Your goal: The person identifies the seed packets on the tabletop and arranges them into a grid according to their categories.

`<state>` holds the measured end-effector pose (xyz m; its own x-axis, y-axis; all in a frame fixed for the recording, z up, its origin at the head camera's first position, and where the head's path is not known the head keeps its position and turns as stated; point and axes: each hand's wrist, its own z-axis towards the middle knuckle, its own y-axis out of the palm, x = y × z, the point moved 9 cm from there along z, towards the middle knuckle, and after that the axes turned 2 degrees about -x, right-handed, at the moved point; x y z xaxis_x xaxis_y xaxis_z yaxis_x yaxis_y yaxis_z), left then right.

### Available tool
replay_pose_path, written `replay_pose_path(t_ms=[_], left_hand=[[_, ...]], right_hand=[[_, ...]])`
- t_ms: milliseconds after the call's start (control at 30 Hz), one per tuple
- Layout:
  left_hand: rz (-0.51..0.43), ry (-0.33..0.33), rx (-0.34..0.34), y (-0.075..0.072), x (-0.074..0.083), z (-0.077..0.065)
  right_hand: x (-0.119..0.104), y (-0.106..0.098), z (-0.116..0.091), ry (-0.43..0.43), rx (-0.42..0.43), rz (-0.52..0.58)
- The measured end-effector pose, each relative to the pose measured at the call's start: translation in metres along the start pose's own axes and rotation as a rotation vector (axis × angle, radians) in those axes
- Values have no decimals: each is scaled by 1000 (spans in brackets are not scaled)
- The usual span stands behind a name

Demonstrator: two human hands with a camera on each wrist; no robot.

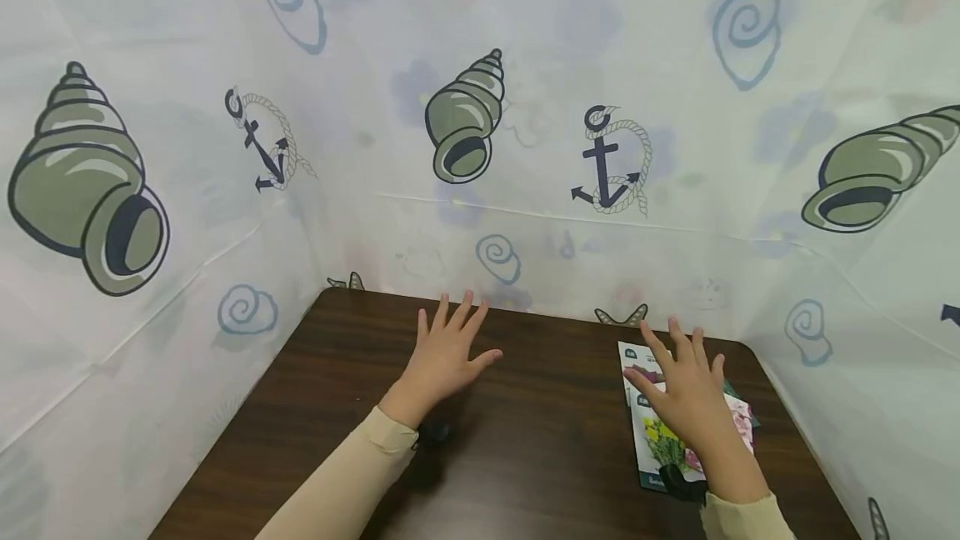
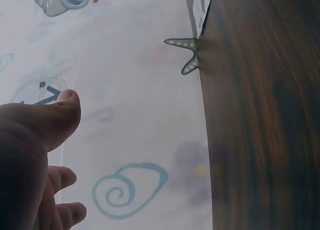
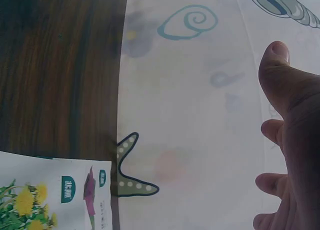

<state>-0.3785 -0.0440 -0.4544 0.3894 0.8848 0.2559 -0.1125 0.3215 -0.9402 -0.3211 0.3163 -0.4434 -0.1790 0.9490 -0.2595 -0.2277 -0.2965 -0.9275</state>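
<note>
My left hand (image 1: 442,361) is held over the middle of the dark wooden table (image 1: 525,407), fingers spread and holding nothing. In the left wrist view its thumb and some fingertips show at the left edge. My right hand (image 1: 690,394), also spread and bare of any object, is over several flower-picture packets at the table's right side. One white packet (image 1: 651,448) shows yellow flowers; another packet (image 1: 636,352) with a purplish flower lies partly beneath it. Pink blossoms on a further packet (image 1: 741,419) peek out beside the right hand, which hides much of the pile.
A pale curtain (image 1: 540,257) printed with shells, anchors and starfish hangs along the back and both sides of the table. Its lower part meets the far table edge. Dark straps with small devices sit at both wrists.
</note>
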Motion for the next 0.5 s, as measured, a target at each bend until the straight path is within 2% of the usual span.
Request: replay_pose_path(t_ms=[200, 500], left_hand=[[-35, 5, 5, 6, 7, 6], [-61, 12, -23, 21, 20, 7]], right_hand=[[6, 3, -4, 6, 22, 18], [14, 10, -10, 33, -8, 54]])
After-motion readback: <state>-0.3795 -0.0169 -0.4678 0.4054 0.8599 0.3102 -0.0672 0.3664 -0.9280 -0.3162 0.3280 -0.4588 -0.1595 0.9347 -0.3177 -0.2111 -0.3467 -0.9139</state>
